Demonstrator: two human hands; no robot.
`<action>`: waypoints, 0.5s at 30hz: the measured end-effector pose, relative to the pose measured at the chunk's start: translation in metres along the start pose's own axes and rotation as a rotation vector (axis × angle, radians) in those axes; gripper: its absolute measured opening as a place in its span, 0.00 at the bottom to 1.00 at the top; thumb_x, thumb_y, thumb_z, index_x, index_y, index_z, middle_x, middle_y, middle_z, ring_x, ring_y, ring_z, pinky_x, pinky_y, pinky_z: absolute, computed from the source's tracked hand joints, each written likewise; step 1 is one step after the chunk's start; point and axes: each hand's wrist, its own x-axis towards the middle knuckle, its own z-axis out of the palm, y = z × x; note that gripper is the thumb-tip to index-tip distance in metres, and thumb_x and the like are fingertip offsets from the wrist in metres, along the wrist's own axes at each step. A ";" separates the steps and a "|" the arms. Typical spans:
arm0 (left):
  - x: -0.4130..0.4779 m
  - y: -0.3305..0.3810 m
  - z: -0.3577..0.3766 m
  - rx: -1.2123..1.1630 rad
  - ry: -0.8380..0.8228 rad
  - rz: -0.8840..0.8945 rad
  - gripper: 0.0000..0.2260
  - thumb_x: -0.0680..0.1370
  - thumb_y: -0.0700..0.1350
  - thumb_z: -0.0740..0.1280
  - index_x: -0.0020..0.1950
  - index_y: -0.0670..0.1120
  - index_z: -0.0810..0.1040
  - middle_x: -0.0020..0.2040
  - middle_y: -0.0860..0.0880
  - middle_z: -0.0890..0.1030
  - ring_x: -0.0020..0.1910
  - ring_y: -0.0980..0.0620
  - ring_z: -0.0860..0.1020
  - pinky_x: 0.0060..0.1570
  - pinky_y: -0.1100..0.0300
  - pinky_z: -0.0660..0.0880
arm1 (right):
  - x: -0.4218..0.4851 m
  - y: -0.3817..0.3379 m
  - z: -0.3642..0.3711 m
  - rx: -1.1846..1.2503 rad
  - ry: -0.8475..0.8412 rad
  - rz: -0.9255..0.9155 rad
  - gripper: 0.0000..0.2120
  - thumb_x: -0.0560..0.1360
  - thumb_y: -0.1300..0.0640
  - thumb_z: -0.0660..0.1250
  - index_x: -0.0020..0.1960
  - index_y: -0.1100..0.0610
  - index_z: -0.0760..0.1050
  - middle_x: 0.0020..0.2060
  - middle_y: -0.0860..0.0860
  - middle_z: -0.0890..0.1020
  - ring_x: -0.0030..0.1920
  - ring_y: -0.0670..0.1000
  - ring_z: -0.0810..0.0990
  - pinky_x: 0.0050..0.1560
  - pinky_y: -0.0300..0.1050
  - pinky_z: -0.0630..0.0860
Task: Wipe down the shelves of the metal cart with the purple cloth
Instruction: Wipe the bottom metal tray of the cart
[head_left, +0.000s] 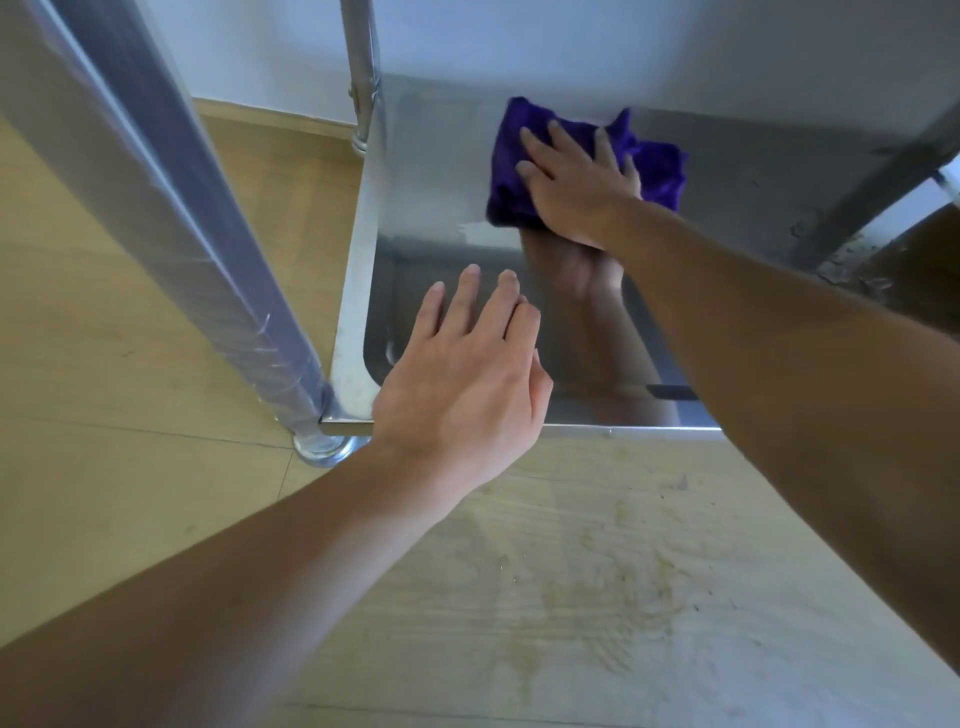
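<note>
The bottom shelf (447, 171) of the metal cart (358, 322) is lying low above the wooden floor (130, 338), a shallow steel tray with a raised rim, and it is holding only the purple cloth (660, 171), bunched up towards its far side. The right hand (576, 187) is pressing flat on the cloth, palm down, fingers spread over the fabric rather than clenched around it, with the bare forearm reaching in from the right; the polished steel is mirroring the hand. The left hand (467, 379) is hovering over the shelf's near left corner, fingers extended and loosely parted, its grip released and grasping nothing. Two upright posts (363, 73) are framing the shelf's left side.
</note>
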 end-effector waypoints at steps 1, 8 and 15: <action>-0.001 0.000 -0.001 -0.001 -0.007 -0.001 0.23 0.80 0.48 0.48 0.69 0.40 0.68 0.73 0.41 0.68 0.74 0.39 0.64 0.71 0.41 0.63 | -0.004 -0.005 0.001 -0.017 -0.009 -0.032 0.25 0.81 0.41 0.43 0.77 0.39 0.45 0.78 0.44 0.47 0.77 0.61 0.41 0.74 0.67 0.43; -0.004 0.004 -0.005 -0.017 -0.036 -0.035 0.25 0.79 0.49 0.46 0.70 0.38 0.67 0.73 0.40 0.67 0.74 0.40 0.63 0.73 0.42 0.61 | -0.057 0.004 -0.001 -0.046 -0.044 -0.104 0.24 0.81 0.40 0.44 0.76 0.37 0.46 0.78 0.43 0.48 0.78 0.59 0.44 0.74 0.67 0.48; -0.003 0.003 -0.007 -0.032 -0.021 -0.015 0.22 0.79 0.49 0.48 0.64 0.39 0.70 0.69 0.40 0.70 0.72 0.39 0.65 0.71 0.41 0.62 | -0.140 0.019 0.005 -0.019 -0.040 -0.098 0.24 0.81 0.40 0.45 0.76 0.36 0.46 0.78 0.42 0.48 0.78 0.56 0.44 0.76 0.61 0.48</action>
